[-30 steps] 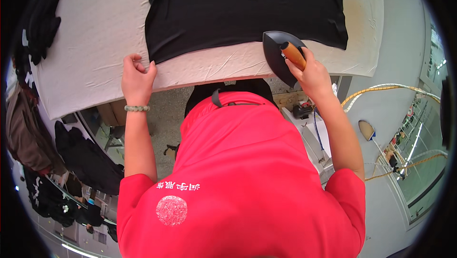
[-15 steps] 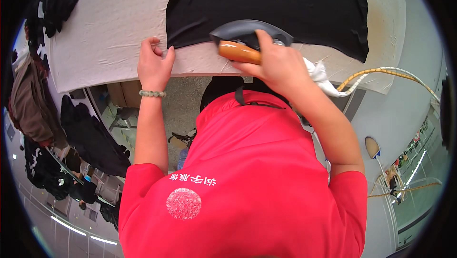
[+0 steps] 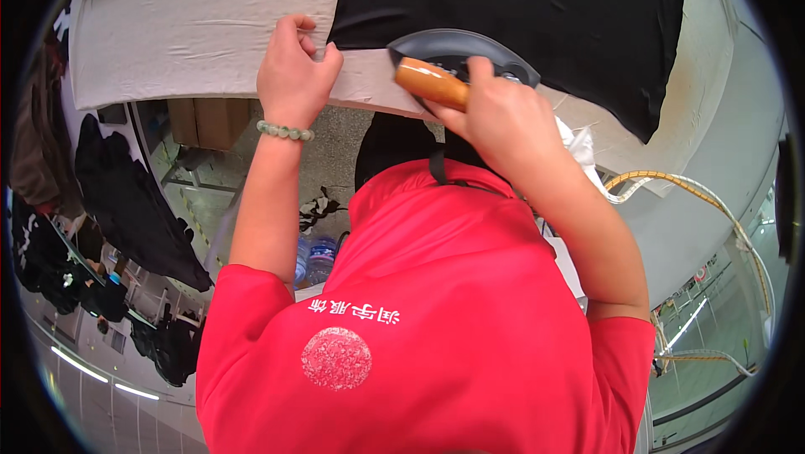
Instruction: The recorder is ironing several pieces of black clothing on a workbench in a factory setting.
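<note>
My right hand [image 3: 511, 119] is wrapped round the orange-brown wooden handle of a steam iron [image 3: 457, 41]. The iron's dark grey soleplate lies along the near edge of a black piece of fabric [image 3: 537, 1], partly on the fabric and partly over the pale cover. Just left of the fabric's near left corner is my left hand [image 3: 298, 68], its fingers loosely curled and the thumb apart from them. Nothing shows between those fingers. A beaded bracelet [image 3: 285, 130] circles the left wrist.
The pale cloth-covered ironing table [image 3: 193, 43] spreads beneath the fabric. From the iron, a white wrap and a yellow-and-white hose [image 3: 671, 177] run off to the right. Dark garments [image 3: 126, 202] hang at the left. Plastic bottles [image 3: 320, 257] and a cardboard box [image 3: 216, 121] stand below.
The view has shifted and turned slightly. My left hand has moved forward and right, closer to the fabric's corner. The iron stays at the near edge, still held by my right hand.
</note>
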The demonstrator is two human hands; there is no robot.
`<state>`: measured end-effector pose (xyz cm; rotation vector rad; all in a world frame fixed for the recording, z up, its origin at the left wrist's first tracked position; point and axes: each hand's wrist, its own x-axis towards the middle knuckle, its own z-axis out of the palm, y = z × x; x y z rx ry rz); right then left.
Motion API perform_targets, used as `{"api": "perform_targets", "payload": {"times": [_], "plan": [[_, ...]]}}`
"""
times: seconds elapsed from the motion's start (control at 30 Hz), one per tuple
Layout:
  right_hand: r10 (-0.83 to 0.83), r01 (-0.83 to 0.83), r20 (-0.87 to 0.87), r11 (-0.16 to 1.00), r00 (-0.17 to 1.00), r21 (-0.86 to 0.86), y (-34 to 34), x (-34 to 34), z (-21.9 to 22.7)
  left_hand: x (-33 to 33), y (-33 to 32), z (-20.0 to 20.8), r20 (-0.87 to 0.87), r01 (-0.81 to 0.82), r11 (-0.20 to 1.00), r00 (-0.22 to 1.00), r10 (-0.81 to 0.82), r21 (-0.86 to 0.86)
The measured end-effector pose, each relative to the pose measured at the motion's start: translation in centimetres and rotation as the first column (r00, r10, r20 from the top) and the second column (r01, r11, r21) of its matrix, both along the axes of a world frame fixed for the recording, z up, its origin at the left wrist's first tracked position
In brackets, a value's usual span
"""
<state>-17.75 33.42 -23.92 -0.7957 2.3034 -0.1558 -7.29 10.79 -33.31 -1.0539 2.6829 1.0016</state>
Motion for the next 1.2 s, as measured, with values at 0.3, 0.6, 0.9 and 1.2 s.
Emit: {"api": "perform_targets", "payload": {"times": [0.3,0.6,0.9,1.2], "plan": [[-0.186,0.183,0.004,0.97,0.982,0.162,5.3,-0.5,0.5,-0.2,0.0,0.1,0.004,0.016,1.0,1.0,-0.016,0.006],[-0.26,0.262,-0.028,0.953,0.965,0.15,9.2,0.2,0.2,-0.3,0.0,0.2,-0.007,0.017,1.0,1.0,-0.017,0.017],[-0.242,0.237,0.035,0.966,0.97,0.107,5.5,-0.5,0.5,0.1,-0.1,-0.9,-0.047,0.059,0.998,0.997,-0.058,0.012],[-0.337,0.337,-0.074,0.941,0.939,-0.017,11.7,-2.6,-1.5,0.4,0.2,-0.9,-0.098,0.037,0.998,0.995,-0.032,0.045]]}}
